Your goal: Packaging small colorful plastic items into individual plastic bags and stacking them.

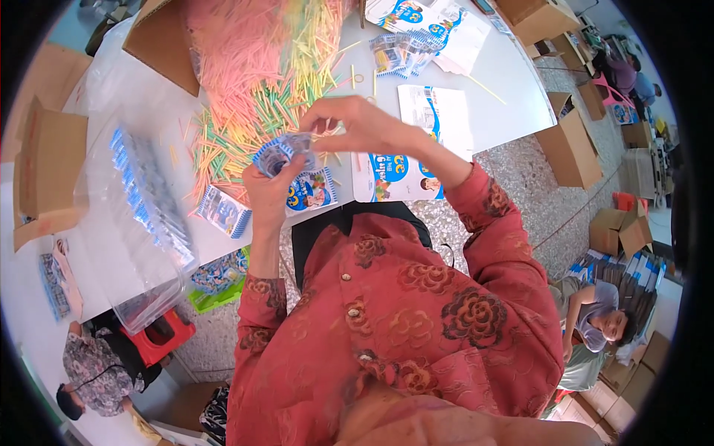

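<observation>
My left hand [269, 189] grips a small clear plastic packet [274, 154] with a blue-and-white striped edge, its mouth spread wide above the table edge. My right hand [357, 123] reaches in from the right, its curved fingers and thumb at the packet's clear rim, seemingly holding it. Just beyond both hands spreads a heap of thin pink, yellow and green sticks [256, 97]. One filled blue-and-white packet [312, 190] lies below my hands, and another striped packet [224, 211] rests beside my left wrist.
A long row of striped packets [145, 193] in clear plastic lies at left, near an open cardboard box [48, 171]. Printed white-and-blue bags [394, 175] and more packets [405, 53] lie right and far. A red stool [160, 338] and two people are beyond the table.
</observation>
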Available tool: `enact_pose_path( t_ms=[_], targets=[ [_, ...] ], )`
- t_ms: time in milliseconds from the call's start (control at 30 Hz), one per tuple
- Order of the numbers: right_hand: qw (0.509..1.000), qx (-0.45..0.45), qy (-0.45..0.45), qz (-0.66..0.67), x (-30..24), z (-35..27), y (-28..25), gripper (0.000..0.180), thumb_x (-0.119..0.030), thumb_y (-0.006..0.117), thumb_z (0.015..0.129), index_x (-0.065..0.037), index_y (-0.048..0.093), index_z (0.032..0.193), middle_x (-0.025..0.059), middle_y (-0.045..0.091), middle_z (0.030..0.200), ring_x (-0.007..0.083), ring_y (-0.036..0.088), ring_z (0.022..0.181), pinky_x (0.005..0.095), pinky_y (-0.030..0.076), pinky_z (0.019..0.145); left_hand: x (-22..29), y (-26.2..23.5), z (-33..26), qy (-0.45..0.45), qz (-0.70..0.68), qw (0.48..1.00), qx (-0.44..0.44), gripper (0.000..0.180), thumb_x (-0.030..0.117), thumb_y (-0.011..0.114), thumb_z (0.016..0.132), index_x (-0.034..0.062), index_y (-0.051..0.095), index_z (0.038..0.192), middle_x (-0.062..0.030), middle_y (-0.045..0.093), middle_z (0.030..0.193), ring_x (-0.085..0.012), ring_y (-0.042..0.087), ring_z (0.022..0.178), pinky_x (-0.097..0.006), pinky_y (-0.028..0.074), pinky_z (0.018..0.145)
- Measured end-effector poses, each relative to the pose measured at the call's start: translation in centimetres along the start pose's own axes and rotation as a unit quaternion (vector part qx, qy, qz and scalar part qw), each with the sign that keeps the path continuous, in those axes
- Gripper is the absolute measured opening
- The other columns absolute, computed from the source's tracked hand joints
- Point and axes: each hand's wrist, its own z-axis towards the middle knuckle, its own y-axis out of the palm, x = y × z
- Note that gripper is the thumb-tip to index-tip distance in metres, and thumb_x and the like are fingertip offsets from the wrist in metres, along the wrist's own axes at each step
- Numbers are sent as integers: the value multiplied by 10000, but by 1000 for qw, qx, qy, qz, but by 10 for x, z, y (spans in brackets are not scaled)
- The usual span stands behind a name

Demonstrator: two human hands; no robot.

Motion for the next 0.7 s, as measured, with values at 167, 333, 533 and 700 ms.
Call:
enact_pose_path(
  t_ms=[167, 333, 533, 700],
  targets=[
    [956, 228, 70, -172, 86, 5, -68, 229, -95, 669, 747, -53, 608, 963, 51, 618, 882, 151, 581, 705, 270, 478, 617, 3, -2, -1, -2, -34, 999, 22, 166, 18, 704, 724, 0, 661, 884, -5, 646, 804, -57, 575, 698, -206, 453, 660],
    [836, 248, 78, -483, 159, 14, -128, 195, -188, 602, 801, -66, 617, 953, 110, 581, 1014, 280, 606, 827, 379, 495, 703, 0, -4, -1, 12, -24, 1000, 15, 183, 5, 706, 718, 6, 660, 895, -7, 649, 823, -62, 581, 709, -210, 458, 669],
    [794, 108, 196, -565, 176, 40, -132, 203, -252, 580, 776, -78, 615, 874, 117, 561, 1001, 292, 575, 935, 412, 483, 732, 3, -7, -4, 1, -32, 999, 34, 157, -3, 712, 710, 20, 652, 853, 29, 618, 764, -36, 537, 662, -188, 425, 615],
    [812, 96, 152, -555, 193, 29, -157, 148, -197, 551, 766, -81, 614, 835, 78, 589, 915, 272, 584, 887, 392, 481, 708, 3, -4, -2, 3, -41, 999, 29, 145, -4, 711, 710, 25, 647, 836, 36, 607, 746, -26, 522, 648, -182, 410, 594]
  ],
)
